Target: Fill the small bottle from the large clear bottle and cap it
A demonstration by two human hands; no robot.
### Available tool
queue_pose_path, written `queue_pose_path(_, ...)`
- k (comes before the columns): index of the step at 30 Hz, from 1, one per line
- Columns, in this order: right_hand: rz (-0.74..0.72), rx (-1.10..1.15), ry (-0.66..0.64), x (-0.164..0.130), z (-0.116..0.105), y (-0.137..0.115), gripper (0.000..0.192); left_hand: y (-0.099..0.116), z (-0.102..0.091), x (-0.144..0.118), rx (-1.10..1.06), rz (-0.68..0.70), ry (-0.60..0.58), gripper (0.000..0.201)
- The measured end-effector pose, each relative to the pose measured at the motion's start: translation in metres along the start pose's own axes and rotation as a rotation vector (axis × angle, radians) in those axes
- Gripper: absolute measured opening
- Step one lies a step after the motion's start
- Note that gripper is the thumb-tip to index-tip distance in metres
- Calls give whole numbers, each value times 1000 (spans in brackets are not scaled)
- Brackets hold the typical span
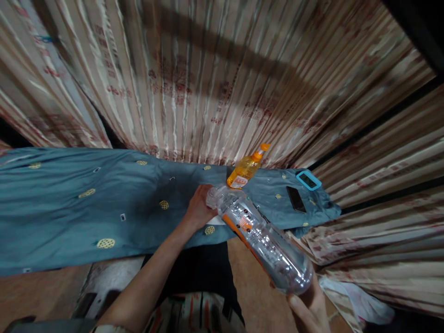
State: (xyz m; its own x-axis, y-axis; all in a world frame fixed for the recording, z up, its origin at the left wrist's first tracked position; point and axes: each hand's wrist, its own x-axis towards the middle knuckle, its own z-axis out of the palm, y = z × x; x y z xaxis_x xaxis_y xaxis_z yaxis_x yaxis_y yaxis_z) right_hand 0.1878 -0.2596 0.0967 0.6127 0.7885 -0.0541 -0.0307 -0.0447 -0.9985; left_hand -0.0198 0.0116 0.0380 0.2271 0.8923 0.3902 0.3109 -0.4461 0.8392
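Note:
My right hand [310, 309] grips the base of a large clear plastic bottle [267, 243] with an orange label, held tilted with its mouth toward the far left. At that mouth, my left hand [199, 208] rests over the blue cloth [86, 208], fingers curled around the bottle's neck or cap; something white shows under the hand. Just beyond stands an orange bottle [244, 171] with an orange cap, leaning right.
A dark phone [296, 199] and a small device with a light blue frame [308, 179] lie on the blue cloth at the right. Striped beige curtains [215, 83] hang behind and to the right. Brown floor shows below the cloth's edge.

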Motion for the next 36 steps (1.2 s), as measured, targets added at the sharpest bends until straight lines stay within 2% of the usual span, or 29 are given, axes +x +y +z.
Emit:
queue_pose_path(22,-21,-75,18,7,-12,11,97,3,-3,1,6,3,-13,54)
queue_pose_path(30,-2,-44,43,6,-8,9,104,0,0,0,10,-2,-3,54)
queue_pose_path(36,-14,-47,25,4,-5,4,100,-2,1,0,14,1,-6,53)
